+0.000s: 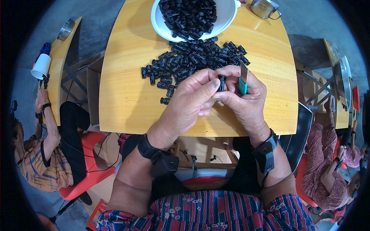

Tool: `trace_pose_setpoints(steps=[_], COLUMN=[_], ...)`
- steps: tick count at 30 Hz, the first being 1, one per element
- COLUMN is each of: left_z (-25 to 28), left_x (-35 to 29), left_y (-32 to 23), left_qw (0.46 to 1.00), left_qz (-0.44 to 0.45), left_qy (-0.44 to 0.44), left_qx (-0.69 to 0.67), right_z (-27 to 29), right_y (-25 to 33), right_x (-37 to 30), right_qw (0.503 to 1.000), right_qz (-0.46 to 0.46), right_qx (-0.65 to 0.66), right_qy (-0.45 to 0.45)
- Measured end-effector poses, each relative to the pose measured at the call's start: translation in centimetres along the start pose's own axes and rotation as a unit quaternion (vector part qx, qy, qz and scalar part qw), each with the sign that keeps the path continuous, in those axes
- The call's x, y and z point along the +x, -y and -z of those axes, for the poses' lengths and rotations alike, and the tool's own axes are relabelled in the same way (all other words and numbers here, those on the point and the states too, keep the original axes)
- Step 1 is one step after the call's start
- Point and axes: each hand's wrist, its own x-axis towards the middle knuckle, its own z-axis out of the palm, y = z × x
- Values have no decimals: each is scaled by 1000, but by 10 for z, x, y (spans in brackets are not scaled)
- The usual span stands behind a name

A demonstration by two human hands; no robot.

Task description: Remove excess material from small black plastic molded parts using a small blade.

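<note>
The left hand (192, 98) and right hand (243, 94) pinch one black cord lock (222, 82) above the yellow wooden surface (127, 88), its near edge bare beside the heap of cord locks (196, 57).

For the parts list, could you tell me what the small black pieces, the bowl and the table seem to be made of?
Black pieces: likely moulded plastic, slightly glossy.
Bowl: white, smooth; plastic or enamel, unclear.
Table: wood or wood-look laminate, yellow, visible grain, shiny.

Black sensor bands (156, 154) strap both wrists; cables trail off; red-and-blue patterned garment (216, 211) covers the lap.
</note>
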Motion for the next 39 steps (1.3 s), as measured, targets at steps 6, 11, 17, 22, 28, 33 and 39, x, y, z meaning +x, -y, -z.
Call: trace_pose_setpoints(steps=[6,11,17,22,28,33,39], left_z=[3,2,4,1,0,0,-2], left_x=[0,2,2,2,2,3,3], left_y=[3,3,5,5,6,7,8], left_qw=[997,996,997,998,997,996,996], left_qz=[-9,-26,-30,-36,-37,-28,-31], left_qy=[1,-7,-21,-29,-42,-41,-42], left_qx=[-72,-82,-62,-46,-61,-70,-76], right_z=[3,6,-5,-6,-6,-5,-5], right_y=[13,0,6,5,6,5,2], right_x=[-1,1,2,1,2,2,3], right_qw=[998,970,936,927,931,937,940], right_qz=[-1,115,108,106,96,90,87], right_qx=[-65,-213,-331,-355,-350,-334,-326], right_qy=[-18,16,57,57,51,50,49])
